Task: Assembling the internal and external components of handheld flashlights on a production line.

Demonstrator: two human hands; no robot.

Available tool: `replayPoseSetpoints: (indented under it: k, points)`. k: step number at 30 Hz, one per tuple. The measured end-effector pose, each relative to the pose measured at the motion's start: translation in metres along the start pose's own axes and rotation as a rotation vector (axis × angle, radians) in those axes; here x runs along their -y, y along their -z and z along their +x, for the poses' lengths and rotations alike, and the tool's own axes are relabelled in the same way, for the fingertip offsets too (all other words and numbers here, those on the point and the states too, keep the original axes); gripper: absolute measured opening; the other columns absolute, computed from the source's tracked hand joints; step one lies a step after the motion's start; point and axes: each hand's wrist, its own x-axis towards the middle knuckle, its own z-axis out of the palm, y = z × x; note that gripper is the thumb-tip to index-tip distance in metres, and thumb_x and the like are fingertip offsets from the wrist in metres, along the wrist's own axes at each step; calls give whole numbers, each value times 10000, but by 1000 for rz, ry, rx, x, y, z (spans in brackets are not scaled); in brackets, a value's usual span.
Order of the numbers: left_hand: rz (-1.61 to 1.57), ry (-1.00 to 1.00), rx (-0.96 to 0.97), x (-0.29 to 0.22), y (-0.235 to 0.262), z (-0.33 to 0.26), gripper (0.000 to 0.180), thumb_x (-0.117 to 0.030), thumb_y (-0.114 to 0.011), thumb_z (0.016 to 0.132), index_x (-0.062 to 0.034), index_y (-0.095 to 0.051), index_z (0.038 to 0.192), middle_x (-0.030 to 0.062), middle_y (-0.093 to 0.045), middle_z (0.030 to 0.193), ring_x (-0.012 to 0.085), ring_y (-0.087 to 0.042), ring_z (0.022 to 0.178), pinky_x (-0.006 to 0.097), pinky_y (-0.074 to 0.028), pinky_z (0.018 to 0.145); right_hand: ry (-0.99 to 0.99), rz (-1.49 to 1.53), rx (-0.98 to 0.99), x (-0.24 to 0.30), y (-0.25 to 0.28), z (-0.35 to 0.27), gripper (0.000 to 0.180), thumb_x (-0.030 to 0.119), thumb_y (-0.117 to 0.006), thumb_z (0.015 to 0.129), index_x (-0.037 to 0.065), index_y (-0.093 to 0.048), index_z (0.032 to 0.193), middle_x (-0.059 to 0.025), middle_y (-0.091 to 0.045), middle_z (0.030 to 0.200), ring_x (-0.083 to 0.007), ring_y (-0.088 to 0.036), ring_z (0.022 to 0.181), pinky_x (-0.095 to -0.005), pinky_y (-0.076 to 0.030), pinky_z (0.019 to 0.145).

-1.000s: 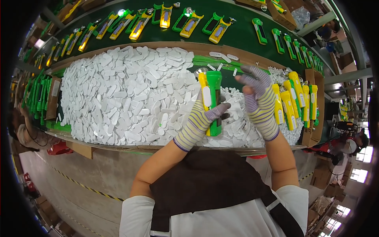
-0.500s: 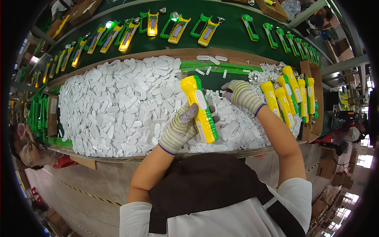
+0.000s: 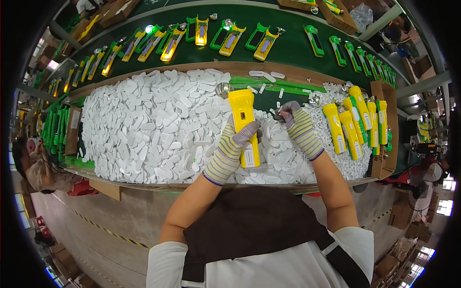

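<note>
The torch (image 3: pixel 243 103) looks like smooth, glossy plastic; the reflector (image 3: pixel 224 90) at its eleven o'clock has a mirror-bright, metallic finish. Matt, ribbed knit cloth covers the hands (image 3: pixel 227 151) (image 3: pixel 304 132). Toward nine o'clock, the white pieces (image 3: pixel 153 127) are smooth plastic. The box wall (image 3: pixel 391 110) at three o'clock is matt cardboard.

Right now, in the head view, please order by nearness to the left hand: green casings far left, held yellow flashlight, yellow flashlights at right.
1. Held yellow flashlight: in left hand.
2. Yellow flashlights: right side.
3. Green casings: far left.
</note>
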Motion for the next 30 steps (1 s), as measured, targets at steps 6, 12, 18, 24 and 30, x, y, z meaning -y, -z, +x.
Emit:
replayPoseSetpoints:
  k: [6, 12, 18, 24, 30]
  points:
    - [-2, -60, -14, 2, -15, -1, 378, -125, -686, 773, -98, -465, 1078, 30, -554, 815, 137, -579, 730, 270, -497, 631, -238, 306, 19, 46, -5, -13, 180, 115, -590, 876, 31, -520, 1019, -109, -624, 892, -158, -633, 760, -270, -533, 665]
    - [255, -148, 79, 9, -11, 10, 471, -74, -694, 749, -80, -428, 1138, 46, -566, 917, 134, -580, 788, 274, -505, 672, -69, 605, 68, 68, -21, -26, 98, 102, -658, 822, 75, -615, 906, -110, -510, 1248, -156, -534, 1052, -270, -451, 873]
    - [307, -295, 125, 28, -5, 22, 764, -1, -638, 747, -66, -213, 1379, 74, -556, 1044, 168, -576, 869, 266, -503, 742, -159, 616, 80, 75, -37, -28, 154, 91, -676, 803, 38, -572, 903, -74, -532, 1124, -123, -549, 930, -233, -464, 816]
    - [572, -275, 163, 11, -17, 14, 673, -2, -622, 772, -42, -250, 1331, 95, -553, 1070, 162, -575, 906, 269, -497, 750, -27, 622, -41, 68, -41, -28, 381, 88, -726, 758, 78, -396, 948, -53, -510, 935, -107, -535, 842, -233, -477, 763]
    - [667, -239, 290, 7, -5, 23, 560, -108, -718, 723, -44, -461, 1216, 50, -591, 1026, 152, -578, 929, 281, -468, 814, 122, 533, -61, 67, -41, -33, 589, 285, -778, 730, 76, -413, 1142, -55, -487, 1109, -153, -485, 1024, -313, -396, 913]
